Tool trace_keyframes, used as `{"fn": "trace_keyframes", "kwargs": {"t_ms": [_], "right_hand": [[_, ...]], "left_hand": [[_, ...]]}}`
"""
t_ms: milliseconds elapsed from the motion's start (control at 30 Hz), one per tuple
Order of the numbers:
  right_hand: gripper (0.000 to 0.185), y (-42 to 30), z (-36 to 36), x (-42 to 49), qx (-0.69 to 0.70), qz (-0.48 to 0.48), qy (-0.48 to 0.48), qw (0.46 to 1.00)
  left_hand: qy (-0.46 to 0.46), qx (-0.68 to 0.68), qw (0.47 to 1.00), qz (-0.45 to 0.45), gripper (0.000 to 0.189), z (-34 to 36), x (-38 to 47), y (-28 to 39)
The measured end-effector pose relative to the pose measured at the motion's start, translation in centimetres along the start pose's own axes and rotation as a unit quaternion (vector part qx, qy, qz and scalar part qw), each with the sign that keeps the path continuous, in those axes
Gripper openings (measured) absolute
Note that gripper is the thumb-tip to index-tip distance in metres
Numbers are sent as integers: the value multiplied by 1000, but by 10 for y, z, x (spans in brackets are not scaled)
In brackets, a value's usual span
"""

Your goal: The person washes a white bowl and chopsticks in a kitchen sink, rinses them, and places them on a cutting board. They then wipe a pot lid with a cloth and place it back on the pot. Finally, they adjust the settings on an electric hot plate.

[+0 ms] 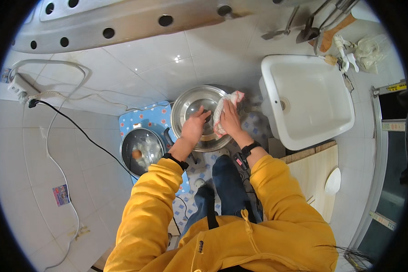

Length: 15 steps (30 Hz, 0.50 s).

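Observation:
A round stainless steel vessel [177,112] with a wide shiny rim stands before me, against the tiled wall. A small dark part, perhaps a lid knob [207,117], shows near its middle. My left hand [192,126] reaches over the steel from the front left, fingertips at that dark part; whether they grip it is unclear. My right hand [230,117] lies spread on a white cloth with pink edges [238,97], holding it against the vessel's right rim. To the left, a dark pot [123,154] contains a brown egg [136,154] and whitish, glossy contents.
A white sink [321,102] is at right, with a tap [343,54] above. Beneath it a wooden board [312,173] bears a white dish [333,181]. A black cord [85,134] runs from a power strip [22,86] towards the pot. A perforated metal shelf [132,23] overhangs the wall.

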State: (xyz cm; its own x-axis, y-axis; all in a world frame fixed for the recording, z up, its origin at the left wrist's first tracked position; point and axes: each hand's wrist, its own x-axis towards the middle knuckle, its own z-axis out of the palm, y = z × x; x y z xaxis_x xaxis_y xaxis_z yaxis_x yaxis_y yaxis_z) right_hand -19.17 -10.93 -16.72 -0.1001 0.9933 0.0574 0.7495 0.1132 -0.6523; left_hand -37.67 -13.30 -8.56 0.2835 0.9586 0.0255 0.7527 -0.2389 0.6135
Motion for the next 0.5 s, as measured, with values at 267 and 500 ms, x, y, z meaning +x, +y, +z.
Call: {"fn": "trace_keyframes", "kwargs": {"t_ms": [267,500], "right_hand": [[44,-29,14,100,-3,-126,-186,974],[40,-85,50,133,-33,-164,-391,905]], "left_hand": [[27,19,999,-33,48,9,-4,0],[54,132,988,55,41,10,-6,3]]}}
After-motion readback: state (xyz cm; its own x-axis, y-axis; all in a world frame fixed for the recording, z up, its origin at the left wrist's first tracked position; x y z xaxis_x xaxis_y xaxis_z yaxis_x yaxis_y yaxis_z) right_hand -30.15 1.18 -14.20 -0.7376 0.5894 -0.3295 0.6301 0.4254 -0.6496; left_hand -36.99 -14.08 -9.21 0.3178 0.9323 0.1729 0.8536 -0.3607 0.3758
